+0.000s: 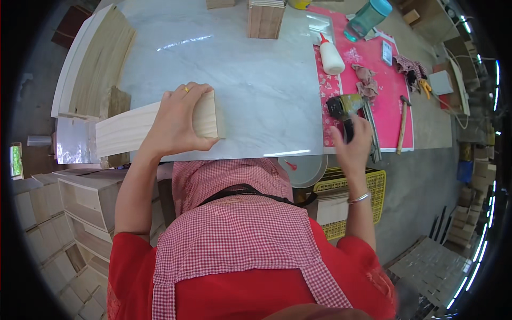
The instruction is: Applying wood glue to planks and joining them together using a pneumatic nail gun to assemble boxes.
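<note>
the yellow-and-black nail gun [350,101] lies on the counter [256,96], well to the right of the pale wooden board [125,130], its long rail pointing roughly toward the person. the right hand [354,140] is nearer, thumb and fingers spread about the handle (contact i cannot tell); the left grip [178,117] is clamped across the board's right end.

I see the left hand [178,121] gripping at the person's eleven o'clock, thumb [206,143] spread wide. The right hand [354,143], toward one o'clock, curves loosely, fingers [365,128] and thumb parted.
</note>
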The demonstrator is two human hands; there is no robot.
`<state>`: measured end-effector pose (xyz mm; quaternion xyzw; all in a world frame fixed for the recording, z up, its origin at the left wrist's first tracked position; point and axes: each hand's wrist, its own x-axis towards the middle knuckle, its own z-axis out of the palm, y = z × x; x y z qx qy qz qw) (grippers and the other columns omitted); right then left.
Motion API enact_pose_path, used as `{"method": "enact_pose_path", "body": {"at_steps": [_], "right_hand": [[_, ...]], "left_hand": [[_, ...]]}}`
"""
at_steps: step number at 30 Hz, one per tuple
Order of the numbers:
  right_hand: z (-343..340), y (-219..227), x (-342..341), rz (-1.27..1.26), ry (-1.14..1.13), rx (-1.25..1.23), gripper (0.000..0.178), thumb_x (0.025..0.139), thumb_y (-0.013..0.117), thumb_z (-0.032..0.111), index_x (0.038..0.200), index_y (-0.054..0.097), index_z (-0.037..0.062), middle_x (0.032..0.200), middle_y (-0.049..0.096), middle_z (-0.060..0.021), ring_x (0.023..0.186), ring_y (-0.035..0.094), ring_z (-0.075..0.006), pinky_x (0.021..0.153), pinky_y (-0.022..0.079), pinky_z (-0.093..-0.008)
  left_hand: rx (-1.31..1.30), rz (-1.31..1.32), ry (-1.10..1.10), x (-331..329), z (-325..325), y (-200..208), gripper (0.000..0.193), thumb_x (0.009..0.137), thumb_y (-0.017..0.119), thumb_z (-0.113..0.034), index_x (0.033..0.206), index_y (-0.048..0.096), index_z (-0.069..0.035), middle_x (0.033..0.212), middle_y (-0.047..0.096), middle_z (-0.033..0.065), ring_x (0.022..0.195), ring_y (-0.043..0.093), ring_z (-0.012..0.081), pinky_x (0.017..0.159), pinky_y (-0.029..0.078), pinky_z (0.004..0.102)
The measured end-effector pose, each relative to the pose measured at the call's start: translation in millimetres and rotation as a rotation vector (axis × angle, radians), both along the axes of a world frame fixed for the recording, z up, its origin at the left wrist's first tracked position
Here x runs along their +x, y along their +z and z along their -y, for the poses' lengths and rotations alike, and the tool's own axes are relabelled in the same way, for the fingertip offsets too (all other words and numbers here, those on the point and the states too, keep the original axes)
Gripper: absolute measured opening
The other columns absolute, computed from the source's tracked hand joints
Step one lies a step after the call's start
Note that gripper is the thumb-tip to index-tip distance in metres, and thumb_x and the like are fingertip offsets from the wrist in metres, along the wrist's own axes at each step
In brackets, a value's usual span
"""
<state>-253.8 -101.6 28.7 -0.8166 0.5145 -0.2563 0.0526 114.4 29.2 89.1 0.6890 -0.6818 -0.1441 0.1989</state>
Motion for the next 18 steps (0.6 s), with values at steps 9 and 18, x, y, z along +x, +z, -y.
{"method": "enact_pose_path", "body": {"at_steps": [9,18], "right_hand": [[38,-24,-41,-0.173,-0.13,0.29,0.059,0.08,0.073,0.017,0.13,0.049,-0.0019,0.11,0.064,-0.0304,0.102,0.064,-0.0453,0.085,0.051,-0.0485],[48,63,-1,-0.258,-0.088,0.517,0.034,0.079,0.071,0.015,0.106,0.062,-0.0041,0.086,0.067,-0.0211,0.083,0.068,-0.0288,0.073,0.052,-0.0402]], "left_hand": [[-0.053,0.008,0.0,2,-2,-8,0.083,0.052,0.08,-0.034,0.125,0.055,-0.005,0.118,0.06,0.0123,0.109,0.055,0.0295,0.092,0.037,0.04],[-0.092,-0.008,0.008,5,-3,-18,0.081,0.054,0.078,-0.038,0.124,0.056,-0.004,0.118,0.061,0.0132,0.111,0.057,0.0299,0.093,0.039,0.0409]]}}
